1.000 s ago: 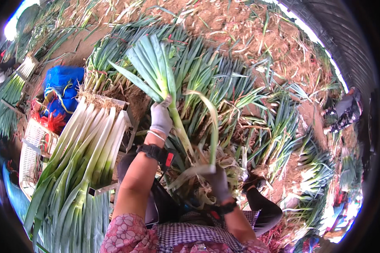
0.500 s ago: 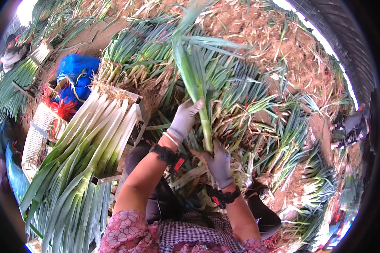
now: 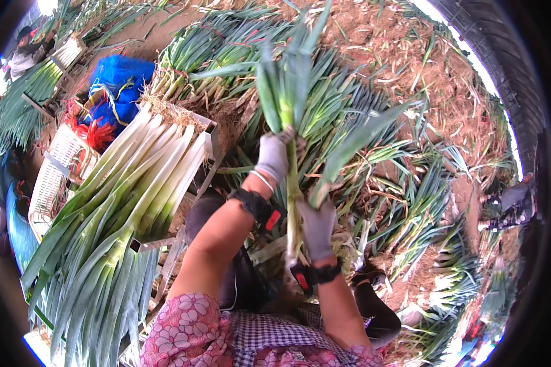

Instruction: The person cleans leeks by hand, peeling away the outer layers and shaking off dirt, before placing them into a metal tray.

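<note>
My gloved left hand (image 3: 274,156) is closed round the upper stem of a leek (image 3: 292,189), which stands nearly upright in front of me. Its green leaves fan out above that hand, and its pale lower end points down toward my lap. Beside the stem, my gloved right hand (image 3: 317,227) pinches the base of a long green leek leaf (image 3: 356,147). This leaf slants away up and to the right, apart from the other leaves. The fingertips of the right hand are partly hidden behind the leaf base.
At my left, trimmed leeks (image 3: 138,177) lie across a metal-framed rack (image 3: 209,144). Beyond it are a white plastic basket (image 3: 58,174), red ties (image 3: 95,133) and a blue bundle (image 3: 121,79). Leek piles (image 3: 343,92) cover soil ahead. Another person (image 3: 27,56) is at far left.
A leaf has come away from the leek's stem and now slants right in my right hand. My left hand keeps hold of the leek. The view has shifted slightly.
</note>
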The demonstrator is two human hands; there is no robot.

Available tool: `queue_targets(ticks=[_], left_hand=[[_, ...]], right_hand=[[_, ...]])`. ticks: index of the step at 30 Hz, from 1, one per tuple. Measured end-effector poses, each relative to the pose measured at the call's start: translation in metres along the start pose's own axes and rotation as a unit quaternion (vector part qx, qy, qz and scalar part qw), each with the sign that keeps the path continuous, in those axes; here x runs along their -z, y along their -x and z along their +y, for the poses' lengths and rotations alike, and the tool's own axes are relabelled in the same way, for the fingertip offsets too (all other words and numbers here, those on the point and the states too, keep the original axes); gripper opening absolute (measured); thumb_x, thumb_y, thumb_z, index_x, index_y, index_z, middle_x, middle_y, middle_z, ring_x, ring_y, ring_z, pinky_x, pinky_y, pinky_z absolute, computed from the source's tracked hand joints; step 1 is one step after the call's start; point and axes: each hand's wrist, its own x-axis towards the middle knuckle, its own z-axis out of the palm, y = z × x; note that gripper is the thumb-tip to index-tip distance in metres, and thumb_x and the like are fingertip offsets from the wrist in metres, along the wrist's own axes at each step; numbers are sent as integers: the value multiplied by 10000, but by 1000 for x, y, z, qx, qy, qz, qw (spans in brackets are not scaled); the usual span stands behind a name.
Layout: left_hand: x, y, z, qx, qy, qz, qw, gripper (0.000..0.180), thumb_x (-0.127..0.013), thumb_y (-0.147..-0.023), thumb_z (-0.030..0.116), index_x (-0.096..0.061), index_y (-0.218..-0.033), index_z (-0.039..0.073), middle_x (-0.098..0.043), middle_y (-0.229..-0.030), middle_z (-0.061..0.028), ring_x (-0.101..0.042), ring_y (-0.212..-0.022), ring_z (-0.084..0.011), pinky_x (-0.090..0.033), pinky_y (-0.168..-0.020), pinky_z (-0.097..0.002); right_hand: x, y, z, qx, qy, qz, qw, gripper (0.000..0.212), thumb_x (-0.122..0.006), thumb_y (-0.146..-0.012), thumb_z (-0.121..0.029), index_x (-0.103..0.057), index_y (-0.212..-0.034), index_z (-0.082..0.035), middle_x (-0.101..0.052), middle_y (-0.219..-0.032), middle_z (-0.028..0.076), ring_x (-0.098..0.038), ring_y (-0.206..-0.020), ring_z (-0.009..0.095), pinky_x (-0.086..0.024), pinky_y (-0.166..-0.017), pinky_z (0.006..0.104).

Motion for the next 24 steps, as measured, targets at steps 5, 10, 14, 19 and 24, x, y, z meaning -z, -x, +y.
queue_targets(ticks=[5, 10, 14, 19, 24], left_hand=[[-8, -2, 9, 26, 107, -53, 992, 224, -560, -932, 258, -542, -972, 38, -576, -836, -74, -617, -812, -263, -512, -839, -520], [-5, 7, 5, 58, 131, -117, 983, 254, -568, -927, 264, -532, -1025, 33, -575, -830, -66, -611, -874, -262, -467, -908, -544], [-11, 13, -6, -7, 129, -264, 956, 408, -604, -897, 226, -519, -1166, -68, -628, -1052, -150, -590, -1036, -313, -429, -969, -454], [-23, 29, 4, 21, 116, -288, 950, 406, -577, -892, 78, -463, -1239, -100, -595, -1163, -198, -567, -1098, -332, -440, -967, -460], [-17, 39, 4, 35, 67, -215, 974, 304, -546, -896, -15, -499, -1190, -80, -619, -1071, -175, -621, -961, -245, -522, -823, -365]], right_hand=[[116, 67, 110, -182, 69, -120, 973, 276, -717, -740, -203, -633, -870, 26, -639, -723, 105, -608, -667, 169, -451, -579, 354], [111, 39, 59, 111, 337, -6, 935, 593, -786, -686, -265, -529, -1165, -28, -605, -1029, 185, -591, -937, 373, -467, -815, 428], [43, -12, -29, 231, 206, 44, 950, 545, -761, -713, -187, -522, -1168, -8, -609, -1029, 157, -582, -976, 292, -454, -841, 379], [25, -33, -19, 181, 91, 28, 979, 479, -746, -706, -127, -546, -1125, -9, -608, -998, 142, -577, -906, 257, -448, -832, 371], [17, -23, -22, 274, 223, 102, 930, 337, -724, -695, -51, -580, -999, -39, -586, -917, 105, -569, -864, 252, -448, -800, 371]])
